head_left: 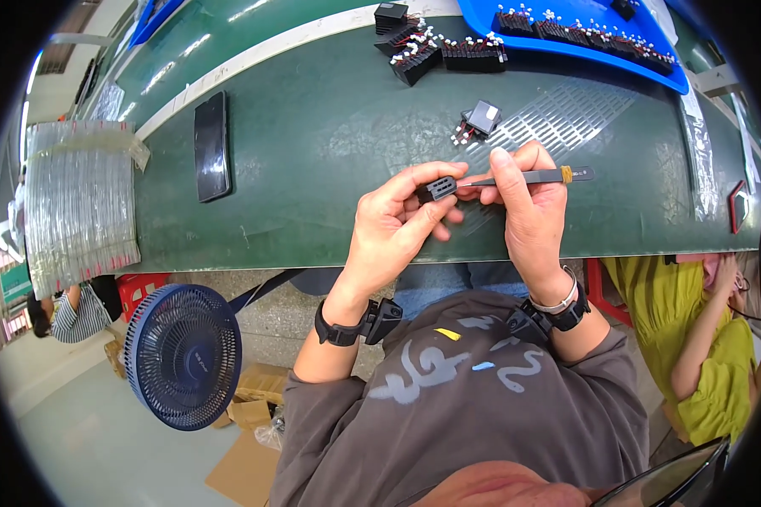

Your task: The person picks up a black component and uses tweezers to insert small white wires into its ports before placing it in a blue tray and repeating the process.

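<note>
Between the thumb and fingers of my left hand (389,221) is a small black plastic housing (440,188) with slots in its upturned end. My right hand (530,207) pinches a pair of dark tweezers (539,177) with a yellow-brown band near the back end. The tweezers' tips point left and meet or nearly touch the housing's right side; exact contact is too small to tell. Just beyond my hands lie a few black box-shaped parts (484,117) with short red and black wires and white connectors.
Rows of similar wired black parts (473,56) stand at the back, with more in a blue tray (681,83). A black phone (213,148) lies left on the green table (304,152), near a stack of clear plastic trays (80,198). A blue fan (183,355) is at lower left; another person (693,338) sits right.
</note>
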